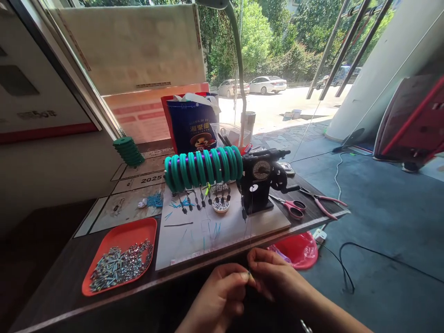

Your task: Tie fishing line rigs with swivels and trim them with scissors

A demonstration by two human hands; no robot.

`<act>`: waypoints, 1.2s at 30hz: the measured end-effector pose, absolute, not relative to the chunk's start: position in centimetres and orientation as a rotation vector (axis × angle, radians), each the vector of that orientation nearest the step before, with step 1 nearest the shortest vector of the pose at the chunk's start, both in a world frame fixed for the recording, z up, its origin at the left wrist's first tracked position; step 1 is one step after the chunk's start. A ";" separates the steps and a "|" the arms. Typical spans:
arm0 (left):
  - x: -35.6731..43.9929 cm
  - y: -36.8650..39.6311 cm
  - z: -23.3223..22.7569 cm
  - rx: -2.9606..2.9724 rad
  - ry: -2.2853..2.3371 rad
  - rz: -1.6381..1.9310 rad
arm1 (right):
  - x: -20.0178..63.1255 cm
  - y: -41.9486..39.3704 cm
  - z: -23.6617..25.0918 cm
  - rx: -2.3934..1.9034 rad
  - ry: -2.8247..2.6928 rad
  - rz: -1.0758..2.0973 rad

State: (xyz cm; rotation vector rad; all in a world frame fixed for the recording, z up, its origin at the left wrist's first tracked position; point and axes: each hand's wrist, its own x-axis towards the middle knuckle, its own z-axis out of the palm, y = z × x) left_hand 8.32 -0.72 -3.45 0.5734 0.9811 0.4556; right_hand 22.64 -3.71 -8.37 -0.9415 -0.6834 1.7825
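My left hand (224, 289) and my right hand (272, 270) meet in front of the table's near edge, both with fingers pinched. A tiny bluish piece (249, 273) shows at the left fingertips; its kind is too small to make out. A faint thin line (250, 233) runs down to the right fingertips from the side of the black hand-cranked winder (261, 180). Teal foam rings (204, 167) sit in a row on the winder's purple shaft. Small dark pieces (198, 200) hang below them over the white board (225, 240).
An orange tray (120, 227) of small metal parts lies left. A bowl of beads (221, 205), scissors (293, 208) and pliers (322, 203) lie around the winder. Behind stand a blue bag (192, 122) and a green spool stack (128, 151). A red basin (301, 249) sits below the table's right edge.
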 end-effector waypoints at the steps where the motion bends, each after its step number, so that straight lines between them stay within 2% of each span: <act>1: 8.3 -0.7 -3.5 0.579 0.984 0.448 | 22.6 -3.7 -8.3 -0.959 -0.710 1.793; 4: 8.1 -0.4 -3.6 0.672 1.010 0.444 | 22.6 -4.3 -7.7 -1.086 -0.958 1.680; 9: 8.3 -0.2 -3.4 1.143 1.117 0.463 | 23.3 -6.0 -5.6 -1.343 -1.737 1.107; 15: 8.3 -1.0 -3.5 1.703 1.252 0.608 | 23.3 -5.9 -3.2 -1.352 -1.947 0.968; 24: 7.0 -1.6 -4.3 1.616 1.331 0.886 | 22.5 -3.7 1.8 -1.294 -2.021 1.049; 28: 6.8 -1.2 -4.9 1.587 1.294 0.878 | 22.8 -4.2 0.5 -1.309 -2.196 0.980; 33: 7.0 -1.7 -4.9 1.689 1.323 0.884 | 22.1 -4.8 -2.7 -1.218 -2.439 0.549; 36: 7.3 -2.1 -5.5 1.829 1.365 1.038 | 21.3 -4.2 -1.3 -1.141 -2.405 0.632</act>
